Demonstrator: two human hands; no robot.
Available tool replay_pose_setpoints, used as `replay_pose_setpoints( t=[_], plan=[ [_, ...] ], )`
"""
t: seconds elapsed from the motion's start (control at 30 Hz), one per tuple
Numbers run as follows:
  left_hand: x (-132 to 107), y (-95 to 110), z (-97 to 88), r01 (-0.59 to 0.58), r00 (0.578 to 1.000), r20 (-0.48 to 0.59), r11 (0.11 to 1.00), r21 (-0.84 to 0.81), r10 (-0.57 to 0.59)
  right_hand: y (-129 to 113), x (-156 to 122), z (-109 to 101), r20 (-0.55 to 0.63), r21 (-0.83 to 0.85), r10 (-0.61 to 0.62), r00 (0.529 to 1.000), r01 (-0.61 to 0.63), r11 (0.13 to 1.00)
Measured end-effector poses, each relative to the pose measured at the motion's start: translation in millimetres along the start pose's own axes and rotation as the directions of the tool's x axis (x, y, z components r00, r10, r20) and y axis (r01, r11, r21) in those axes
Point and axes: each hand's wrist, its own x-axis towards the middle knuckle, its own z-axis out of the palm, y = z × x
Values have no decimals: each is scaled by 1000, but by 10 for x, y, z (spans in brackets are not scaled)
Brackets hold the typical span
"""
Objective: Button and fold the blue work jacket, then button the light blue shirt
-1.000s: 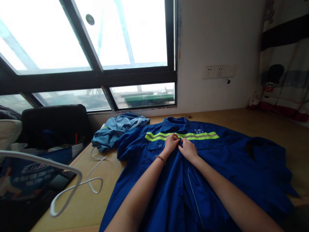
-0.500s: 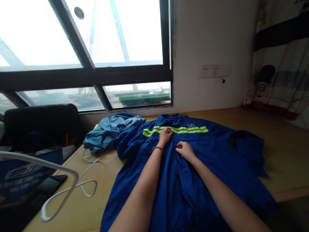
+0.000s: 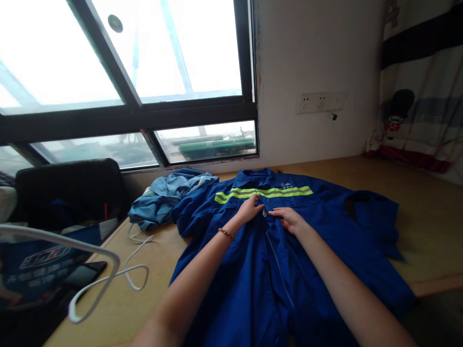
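A dark blue work jacket (image 3: 325,226) lies front up on the table, with a yellow-and-grey reflective stripe (image 3: 285,192) across its chest. Just below the stripe, my left hand (image 3: 250,209) has its fingers closed on the jacket's front opening; a beaded bracelet circles that wrist. To its right, my right hand (image 3: 290,220) pinches the other front edge between thumb and fingers. A small pale piece, perhaps a zipper pull or tag, shows between the hands. The zipper (image 3: 278,265) runs down the front below them, its lower part open.
A crumpled lighter blue garment (image 3: 170,193) lies beside the jacket's left sleeve. A white cable (image 3: 108,284) loops over the wooden table (image 3: 159,270) at left. A black chair (image 3: 72,188) and a printed bag (image 3: 47,265) stand there. Window, wall sockets (image 3: 321,102) and curtain (image 3: 423,101) are behind.
My left hand has tilted and shifted slightly down. My right hand has moved a little up and right, its fingers now stretched toward the front opening. The pale piece has come into sight.
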Motion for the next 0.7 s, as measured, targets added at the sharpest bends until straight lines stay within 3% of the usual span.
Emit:
replay_pose_setpoints(
  t=[0.1,0.17,0.27,0.5,0.63,0.7],
  plan=[
    [-340,84,-56,-224,974,62,970,96,219,-6,-15,-59,105,-142,63,992,-47,989],
    [-512,91,-48,-253,967,73,956,145,245,-17,-41,-94,203,-220,95,975,-50,974],
    [-613,53,0,-183,983,53,972,147,177,-45,-78,-119,292,-245,125,948,-52,968],
    [-553,-24,23,-72,997,-26,997,25,73,-57,-56,-120,274,-63,86,958,-71,995],
    [-537,2,21,63,997,53,968,-244,-52,-57,-76,-114,276,-148,89,957,-49,988],
    [-538,35,16,207,975,164,866,-456,-147,-59,-97,-93,262,-235,39,964,25,972]
  ],
)
